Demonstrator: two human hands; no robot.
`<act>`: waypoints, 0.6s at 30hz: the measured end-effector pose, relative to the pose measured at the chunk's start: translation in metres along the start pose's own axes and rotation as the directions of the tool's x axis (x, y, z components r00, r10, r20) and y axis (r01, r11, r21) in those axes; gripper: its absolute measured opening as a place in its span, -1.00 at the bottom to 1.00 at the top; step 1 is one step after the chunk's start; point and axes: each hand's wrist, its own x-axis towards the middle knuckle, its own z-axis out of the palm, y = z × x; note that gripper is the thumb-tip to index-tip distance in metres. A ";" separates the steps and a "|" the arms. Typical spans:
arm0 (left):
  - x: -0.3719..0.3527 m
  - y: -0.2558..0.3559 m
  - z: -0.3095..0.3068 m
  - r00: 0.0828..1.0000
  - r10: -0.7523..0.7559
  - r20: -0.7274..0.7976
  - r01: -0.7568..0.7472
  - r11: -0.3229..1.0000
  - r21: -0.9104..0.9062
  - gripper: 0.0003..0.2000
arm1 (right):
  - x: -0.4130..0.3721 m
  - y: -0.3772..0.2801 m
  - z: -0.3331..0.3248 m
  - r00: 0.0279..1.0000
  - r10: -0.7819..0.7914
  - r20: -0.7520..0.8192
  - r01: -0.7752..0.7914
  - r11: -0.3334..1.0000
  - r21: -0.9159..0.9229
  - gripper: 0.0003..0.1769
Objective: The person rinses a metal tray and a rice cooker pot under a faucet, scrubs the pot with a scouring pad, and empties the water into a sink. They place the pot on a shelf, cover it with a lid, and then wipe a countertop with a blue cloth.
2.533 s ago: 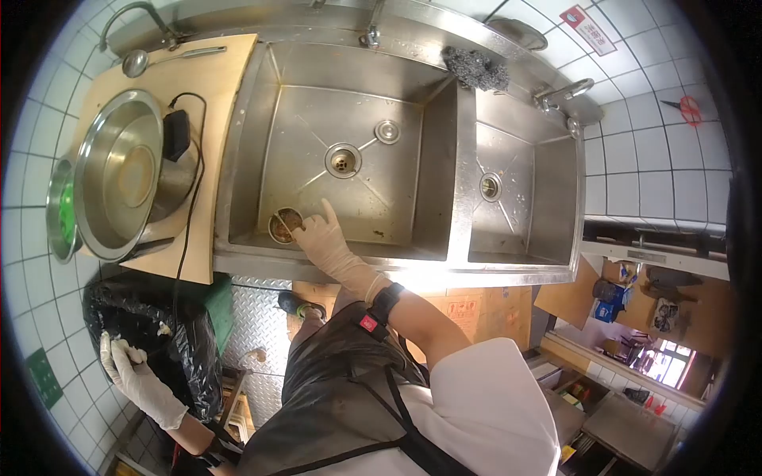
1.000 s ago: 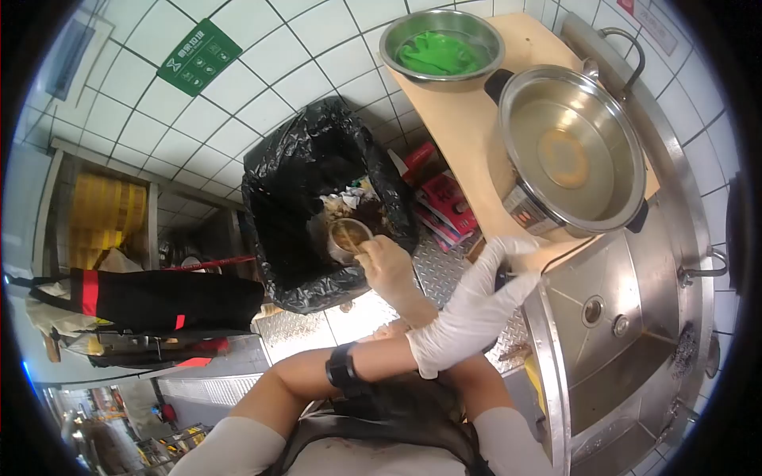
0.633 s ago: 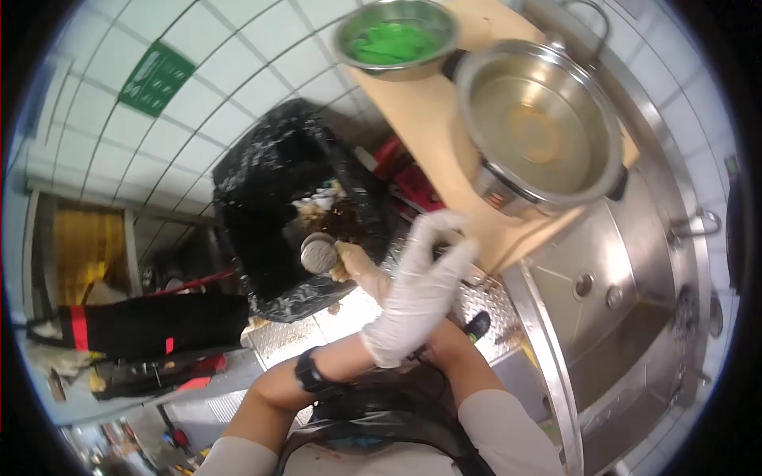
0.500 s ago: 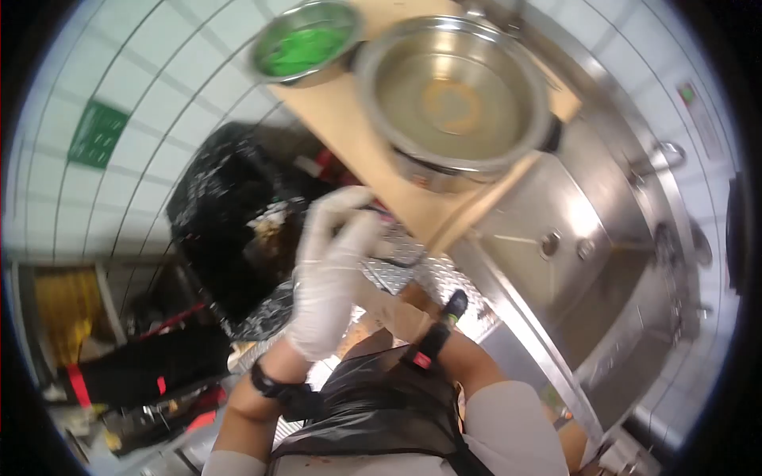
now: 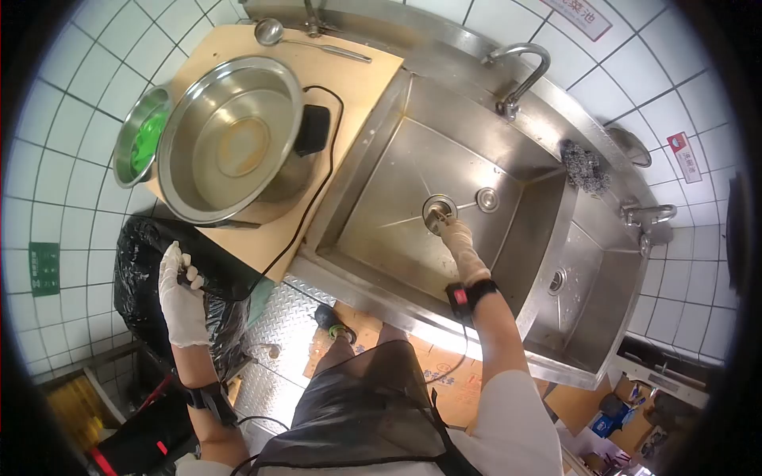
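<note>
My left hand (image 5: 182, 297), in a white glove, is raised beside the black plastic bag (image 5: 136, 266). Its fingers are curled around something dark, and a black cord (image 5: 316, 198) from the pot runs toward it. My right hand (image 5: 463, 250), also gloved, reaches into the large steel sink (image 5: 389, 190). Its fingertips are pinched together at the drain (image 5: 439, 213), touching a small metal piece there; what they grip is too small to make out. A large metal pot (image 5: 230, 151) with cloudy liquid inside stands on a wooden board (image 5: 357, 91).
Left of the pot, a metal bowl (image 5: 127, 151) holds something green. A ladle (image 5: 325, 49) lies behind the pot. A faucet (image 5: 532, 59) rises over the large sink, with a smaller sink (image 5: 591, 278) to its right. A scouring pad (image 5: 586, 166) rests on the rim between them.
The view has swung toward the sinks. My hands, close together before, are now far apart: the right has gone down into the sink, and the left is beside the bag.
</note>
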 end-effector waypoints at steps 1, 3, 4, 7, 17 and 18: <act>0.005 -0.005 0.003 1.000 0.007 -0.005 -0.006 1.000 0.010 -0.79 | 0.009 0.005 0.003 1.000 -0.005 0.009 0.004 1.000 0.008 -0.61; 0.021 -0.017 0.004 0.994 -0.083 -0.074 0.086 0.996 0.033 -0.79 | 0.028 0.007 0.009 0.991 0.096 0.089 -0.101 0.993 0.055 -0.59; 0.024 -0.021 0.010 0.991 -0.083 -0.104 0.087 0.996 0.032 -0.77 | 0.037 0.018 0.024 0.991 0.080 0.103 -0.087 0.994 0.062 -0.59; 0.034 -0.023 0.021 0.988 -0.102 -0.112 0.116 0.985 0.127 -0.72 | 0.078 0.049 0.068 0.904 -0.412 0.112 0.414 0.910 -0.001 -0.58; 0.111 0.009 0.024 0.955 0.146 -0.257 -0.018 0.896 0.444 -0.67 | 0.034 -0.126 -0.073 0.915 -0.404 0.011 0.301 0.700 0.648 -0.57; 0.123 0.012 0.022 0.957 0.138 -0.255 -0.014 0.900 0.436 -0.66 | 0.025 -0.149 -0.088 0.867 -0.498 -0.001 0.328 0.571 0.753 -0.54</act>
